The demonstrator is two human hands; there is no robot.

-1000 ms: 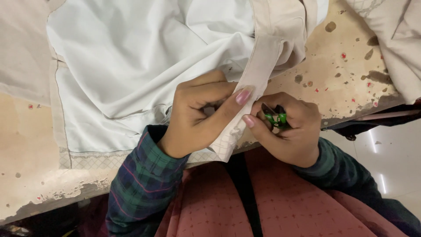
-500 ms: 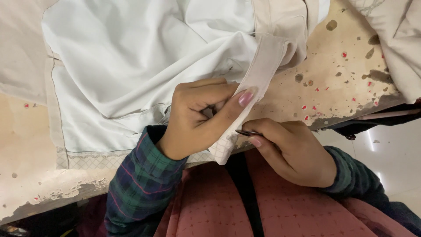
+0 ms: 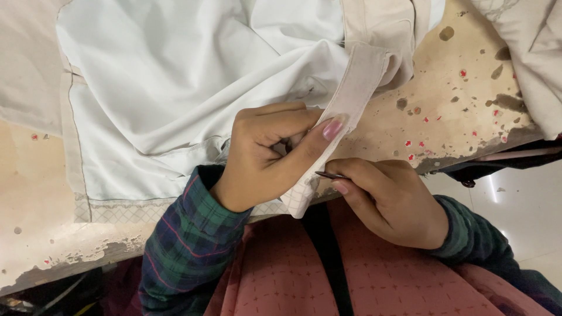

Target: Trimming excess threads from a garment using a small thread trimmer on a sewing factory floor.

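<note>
Left hand (image 3: 266, 155) curled shut, thumb pinning beige fabric strip (image 3: 345, 111) against fingers at table edge. Right hand (image 3: 389, 202) closed in pinch on thin dark pointed tool (image 3: 331, 175) (only tip shows; kind unclear). Strip's long axis runs diagonal, lower end by left palm, upper end toward top right, over white cloth (image 3: 193, 76) on stained table (image 3: 468, 99). Tool tip points left, at strip edge. Judgement: keep strip taut under thumb, work tip shallow along seam, away from thumb.

Both hands (image 3: 328, 175) seemingly pinched, touching
</note>
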